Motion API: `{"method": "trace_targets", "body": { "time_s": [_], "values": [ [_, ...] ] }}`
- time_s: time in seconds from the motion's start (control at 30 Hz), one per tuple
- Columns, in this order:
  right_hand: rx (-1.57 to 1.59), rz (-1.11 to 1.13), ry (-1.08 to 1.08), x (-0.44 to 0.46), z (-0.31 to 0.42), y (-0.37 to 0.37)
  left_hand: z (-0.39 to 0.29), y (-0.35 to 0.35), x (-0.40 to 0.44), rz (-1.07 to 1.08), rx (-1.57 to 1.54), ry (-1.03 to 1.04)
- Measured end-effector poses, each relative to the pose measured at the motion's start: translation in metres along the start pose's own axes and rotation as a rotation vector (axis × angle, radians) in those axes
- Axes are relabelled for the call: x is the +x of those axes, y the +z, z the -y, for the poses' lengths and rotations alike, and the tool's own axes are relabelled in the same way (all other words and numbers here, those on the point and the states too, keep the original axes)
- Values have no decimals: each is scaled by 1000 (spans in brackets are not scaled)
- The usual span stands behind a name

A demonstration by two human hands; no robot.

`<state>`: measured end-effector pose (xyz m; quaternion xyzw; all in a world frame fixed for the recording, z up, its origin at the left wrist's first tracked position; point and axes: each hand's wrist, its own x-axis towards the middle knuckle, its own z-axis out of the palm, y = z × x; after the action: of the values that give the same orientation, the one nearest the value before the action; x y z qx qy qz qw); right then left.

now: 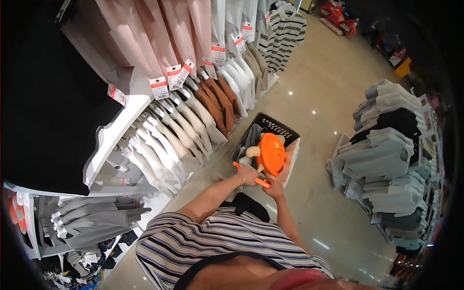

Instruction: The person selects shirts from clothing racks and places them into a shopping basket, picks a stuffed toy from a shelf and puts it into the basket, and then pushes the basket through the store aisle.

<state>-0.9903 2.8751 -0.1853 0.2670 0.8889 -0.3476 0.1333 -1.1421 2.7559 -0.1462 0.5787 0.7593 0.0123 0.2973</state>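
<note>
My left hand (248, 175) is closed around the orange handle (262, 182) of a dark shopping basket. My right hand (274, 188) grips the same handle near its right end. Just beyond the hands stands the shopping basket (275, 124), with perforated walls. Inside it lie an orange and cream plush toy (271, 153), which looks round with a stubby limb, and some grey cloth (251, 141). Pale pinkish material (291, 153) shows along the basket's right side. The toy hides much of the basket's contents.
On the left, a white rack holds brown shirts (216, 104), white and cream shirts, and pink garments (140, 34) with price tags (158, 88). A rack of grey and white tops (386, 150) stands on the right. Shiny tiled floor (309, 193) runs between them. A red toy motorcycle (338, 18) stands far ahead.
</note>
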Motion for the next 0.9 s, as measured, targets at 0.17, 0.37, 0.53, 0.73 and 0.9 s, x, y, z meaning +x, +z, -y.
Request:
{"method": "trace_targets", "body": {
  "time_s": [0.17, 0.37, 0.53, 0.73, 0.9],
  "values": [
    [41, 95, -58, -31, 5, -2, -14, 31, -24, 36, -74, -19],
    [130, 177, -91, -57, 11, 8, -28, 43, -50, 58, -122, -16],
    [144, 257, -49, -66, 15, 18, -25, 51, -59, 103, -104, 31],
    [175, 282, -80, -63, 16, 23, -18, 57, -60, 45, -94, 69],
    [155, 291, -117, -61, 14, 24, -21, 47, -62, 73, -108, 34]
  ]
}}
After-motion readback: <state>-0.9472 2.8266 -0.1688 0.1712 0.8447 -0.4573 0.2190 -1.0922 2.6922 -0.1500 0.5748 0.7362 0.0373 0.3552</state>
